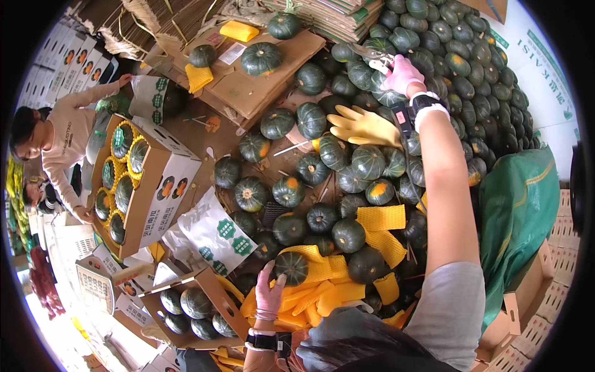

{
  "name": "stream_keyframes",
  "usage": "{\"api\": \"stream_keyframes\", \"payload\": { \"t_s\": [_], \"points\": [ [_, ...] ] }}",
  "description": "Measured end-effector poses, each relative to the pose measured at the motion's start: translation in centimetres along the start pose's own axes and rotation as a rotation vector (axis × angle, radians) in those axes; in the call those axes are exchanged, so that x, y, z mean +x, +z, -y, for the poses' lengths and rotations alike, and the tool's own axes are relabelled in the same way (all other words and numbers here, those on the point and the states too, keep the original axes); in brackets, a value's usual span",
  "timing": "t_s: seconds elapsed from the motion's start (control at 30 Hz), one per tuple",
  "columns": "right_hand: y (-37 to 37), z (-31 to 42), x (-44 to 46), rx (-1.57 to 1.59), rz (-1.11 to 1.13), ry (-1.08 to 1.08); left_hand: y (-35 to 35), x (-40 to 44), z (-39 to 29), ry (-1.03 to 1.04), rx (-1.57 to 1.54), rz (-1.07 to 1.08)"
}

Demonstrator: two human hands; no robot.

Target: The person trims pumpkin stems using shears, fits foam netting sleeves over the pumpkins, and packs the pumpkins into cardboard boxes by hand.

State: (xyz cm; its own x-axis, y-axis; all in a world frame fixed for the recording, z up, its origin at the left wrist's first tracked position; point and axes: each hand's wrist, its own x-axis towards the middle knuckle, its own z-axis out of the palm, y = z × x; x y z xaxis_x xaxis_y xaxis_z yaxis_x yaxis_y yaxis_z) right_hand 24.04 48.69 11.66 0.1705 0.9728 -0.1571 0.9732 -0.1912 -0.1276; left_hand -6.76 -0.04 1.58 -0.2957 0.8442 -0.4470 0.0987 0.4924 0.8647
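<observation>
My right hand, in a pink glove, reaches to the far pile and is closed on the handles of a pair of pruning shears. The blades lie over dark green pumpkins. My left hand, also pink-gloved, grips the near side of a small dark green pumpkin, its fingertips at the edge. Beneath that pumpkin lie yellow foam net sleeves. A yellow rubber glove rests on pumpkins left of my right forearm.
An open carton holding several pumpkins stands left of my left hand. A person handles a box of net-wrapped pumpkins. Flattened cardboard lies at the back, a white bag nearer, a green sheet at right.
</observation>
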Motion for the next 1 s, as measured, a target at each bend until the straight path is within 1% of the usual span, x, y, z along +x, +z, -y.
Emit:
{"api": "stream_keyframes", "payload": {
  "t_s": [0.03, 0.13, 0.23, 0.27, 0.3, 0.33, 0.37, 0.43, 0.47, 0.5, 0.53, 0.57, 0.6, 0.63, 0.7, 0.77, 0.8, 0.83, 0.9, 0.97, 1.0],
  "points": [
    [0.0, -0.1, 0.1, 0.038, 0.065, -0.029, 0.1, -0.1, 0.1, -0.006, -0.004, -0.004],
    [1.3, -0.2, -0.6, 0.247, 0.044, -0.01, 0.5, -0.3, 0.8, -0.086, -0.136, -0.024],
    [0.3, 0.0, -1.2, 0.299, 0.158, -0.021, 0.4, 0.1, 0.8, -0.024, -0.1, -0.026],
    [0.4, -0.1, -1.4, 0.312, 0.173, -0.041, 0.3, 0.2, -0.2, -0.006, 0.114, -0.032],
    [1.0, 0.3, -2.1, 0.189, 0.043, -0.072, 0.1, 0.3, -2.0, 0.013, 0.325, -0.044],
    [1.3, 0.6, -2.9, 0.149, 0.005, -0.067, 0.0, 0.5, -3.8, 0.026, 0.534, -0.064],
    [1.6, 1.3, -4.3, 0.107, -0.024, -0.075, 0.1, 0.5, -5.3, 0.152, 0.54, -0.082],
    [4.1, -0.3, -7.2, 0.655, 0.059, -0.359, 0.4, 0.8, -8.1, 0.363, 0.574, -0.166],
    [0.6, 2.5, -12.8, 0.992, 0.425, -0.239, 0.5, 1.2, -9.1, 0.33, 0.367, -0.1],
    [1.5, 2.5, -15.9, 1.085, 0.52, -0.184, 0.7, 1.6, -9.8, 0.296, 0.164, -0.055],
    [2.3, 2.4, -19.1, 1.172, 0.611, -0.119, 1.3, 2.1, -11.1, 0.277, -0.185, -0.018],
    [3.3, 1.8, -22.6, 1.176, 0.662, -0.027, 2.0, 2.8, -11.8, 0.282, -0.531, -0.006],
    [3.7, 2.7, -26.6, 1.233, 0.632, 0.019, 2.8, 3.7, -11.3, 0.294, -0.584, 0.071],
    [4.2, 3.4, -29.3, 1.295, 0.801, -0.019, 2.8, 4.5, -10.4, 0.305, -0.637, 0.149],
    [6.7, 4.4, -32.9, 1.35, 0.858, -0.405, 0.7, 4.3, -11.0, 0.085, -0.753, 0.55],
    [4.9, 5.6, -34.8, 1.236, 0.958, -0.258, -1.1, 2.7, -9.7, -0.03, -0.855, 0.499],
    [4.9, 5.8, -34.6, 1.235, 1.028, -0.313, -2.4, 1.7, -9.0, -0.065, -0.841, 0.482],
    [4.6, 6.4, -35.0, 1.319, 0.973, -0.346, -3.7, 0.9, -8.1, -0.08, -0.798, 0.475],
    [5.4, 6.2, -31.8, 1.227, 0.944, -0.714, -7.0, -1.3, -6.6, -0.058, -0.819, 0.407],
    [2.7, 8.8, -32.7, 1.459, 0.917, -0.701, -10.7, -4.2, -6.4, -0.035, -0.8, 0.289],
    [1.0, 9.8, -34.3, 1.582, 0.882, -0.634, -12.1, -5.9, -6.2, -0.033, -0.818, 0.228]
  ]
}}
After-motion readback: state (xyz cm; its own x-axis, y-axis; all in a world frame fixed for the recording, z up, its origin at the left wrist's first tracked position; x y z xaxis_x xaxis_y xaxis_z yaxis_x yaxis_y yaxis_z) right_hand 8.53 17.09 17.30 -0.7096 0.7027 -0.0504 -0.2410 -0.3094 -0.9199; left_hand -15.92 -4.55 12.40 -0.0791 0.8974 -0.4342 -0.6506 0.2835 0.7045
